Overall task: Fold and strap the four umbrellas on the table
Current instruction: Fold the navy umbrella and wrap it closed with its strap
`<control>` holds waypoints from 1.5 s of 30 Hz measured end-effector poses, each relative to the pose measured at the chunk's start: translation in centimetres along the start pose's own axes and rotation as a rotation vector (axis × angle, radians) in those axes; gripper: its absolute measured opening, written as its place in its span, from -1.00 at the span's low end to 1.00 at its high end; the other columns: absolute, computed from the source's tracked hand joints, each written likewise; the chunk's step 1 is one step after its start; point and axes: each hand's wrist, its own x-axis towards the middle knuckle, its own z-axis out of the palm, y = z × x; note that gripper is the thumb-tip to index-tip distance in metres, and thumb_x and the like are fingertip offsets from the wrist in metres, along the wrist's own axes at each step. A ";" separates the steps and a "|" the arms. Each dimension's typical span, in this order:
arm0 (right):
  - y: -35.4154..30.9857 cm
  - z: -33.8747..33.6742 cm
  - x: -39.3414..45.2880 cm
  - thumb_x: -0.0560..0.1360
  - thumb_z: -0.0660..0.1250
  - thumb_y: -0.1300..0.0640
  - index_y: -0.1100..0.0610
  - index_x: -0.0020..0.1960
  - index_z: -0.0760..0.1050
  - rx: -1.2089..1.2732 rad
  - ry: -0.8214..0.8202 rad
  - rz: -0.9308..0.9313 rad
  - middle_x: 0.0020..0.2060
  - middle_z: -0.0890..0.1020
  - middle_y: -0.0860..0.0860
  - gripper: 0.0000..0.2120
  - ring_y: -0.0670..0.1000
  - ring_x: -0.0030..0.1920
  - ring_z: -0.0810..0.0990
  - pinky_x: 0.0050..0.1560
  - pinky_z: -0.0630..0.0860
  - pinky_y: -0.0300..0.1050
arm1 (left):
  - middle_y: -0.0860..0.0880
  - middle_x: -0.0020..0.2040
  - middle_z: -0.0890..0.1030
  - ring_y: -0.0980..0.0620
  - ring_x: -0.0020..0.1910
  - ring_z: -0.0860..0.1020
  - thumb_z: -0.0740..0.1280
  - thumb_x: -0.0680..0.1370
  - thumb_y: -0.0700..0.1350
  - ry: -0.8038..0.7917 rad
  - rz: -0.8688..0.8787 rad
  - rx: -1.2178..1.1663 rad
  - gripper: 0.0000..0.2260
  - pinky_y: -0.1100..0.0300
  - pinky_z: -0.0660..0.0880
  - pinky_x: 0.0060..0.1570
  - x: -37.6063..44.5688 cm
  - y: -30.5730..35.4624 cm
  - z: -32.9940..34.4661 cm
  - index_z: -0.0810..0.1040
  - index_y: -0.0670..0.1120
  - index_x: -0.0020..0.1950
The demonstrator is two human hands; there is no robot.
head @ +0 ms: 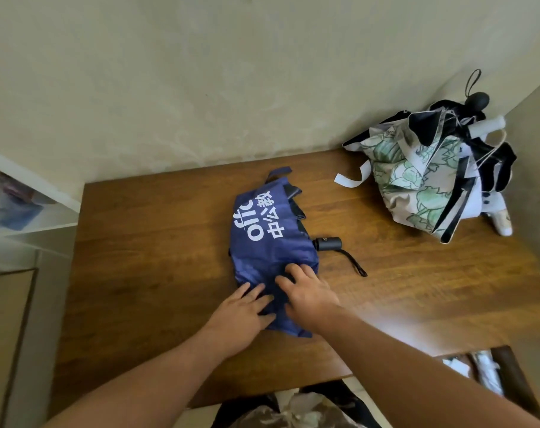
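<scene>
Nearest the viewer, both hands are working on the near end of the blue umbrella (270, 242), which is lying in the middle of the wooden table (139, 273). The left hand (240, 316) is lying flat on the cloth with fingers straight, pressing it down and gripping nothing. The right hand (308, 295) is sitting just beside it, fingers bent into the folds; whether it is pinching cloth I cannot tell. The umbrella's long axis is running away from the hands toward the wall, so smoothing or rolling would probably be travelling outward from them. Its black handle (328, 243) is sticking out to the right of the canopy, nearer the right hand. Beyond the blue umbrella, to its far right, a heap of loose umbrellas (429, 174) is waiting: a floral one and black ones tangled together, count unclear.
</scene>
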 end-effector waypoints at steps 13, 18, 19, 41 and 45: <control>3.0 0.9 1.6 0.41 0.55 -0.25 -0.08 0.68 -0.19 -0.177 -0.200 0.125 0.60 -0.03 0.08 0.16 0.20 0.62 -0.01 0.54 0.22 0.33 | 0.05 0.33 0.61 -0.06 0.38 0.52 0.20 0.69 0.01 0.013 -0.203 -0.203 -0.71 0.01 0.28 0.35 1.6 -0.2 -2.4 0.48 0.09 0.42; 3.0 1.0 1.7 0.42 0.55 -0.24 -0.08 0.68 -0.20 -0.165 -0.218 0.122 0.62 -0.08 0.07 0.16 0.20 0.63 -0.05 0.55 0.20 0.32 | -0.05 0.39 0.43 -0.11 0.37 0.43 0.40 0.62 -0.10 0.015 -0.202 -0.188 -0.53 -0.03 0.46 0.30 6.0 0.8 -4.5 0.40 0.02 0.51; 3.2 1.0 1.6 0.41 0.55 -0.25 -0.08 0.67 -0.20 -0.161 -0.217 0.117 0.63 -0.08 0.07 0.16 0.19 0.64 -0.05 0.56 0.19 0.32 | -0.05 0.44 0.37 -0.11 0.40 0.39 0.46 0.58 -0.06 0.004 -0.224 -0.217 -0.45 -0.04 0.46 0.32 6.2 0.6 -4.0 0.36 0.04 0.54; 1.5 1.5 0.4 0.58 0.34 -0.22 -0.03 0.67 0.02 -0.086 -0.131 0.007 0.64 0.04 0.07 -0.19 0.19 0.63 0.05 0.57 0.15 0.30 | -0.04 0.70 -0.29 -0.07 0.67 -0.29 -0.22 0.59 0.38 -0.005 -0.252 -0.035 -0.33 -0.31 -0.12 0.59 0.9 -1.0 4.3 -0.31 0.20 0.65; 5.1 2.3 -0.6 0.47 0.22 -0.53 -0.08 0.66 -0.38 -0.154 -0.231 0.187 0.65 -0.32 -0.08 0.11 0.23 0.65 -0.27 0.59 -0.09 0.43 | -0.09 0.73 -0.02 -0.17 0.69 -0.05 0.03 0.65 0.37 0.059 -0.191 -0.097 -0.32 -0.26 -0.02 0.55 -1.3 -0.7 6.5 0.00 0.15 0.71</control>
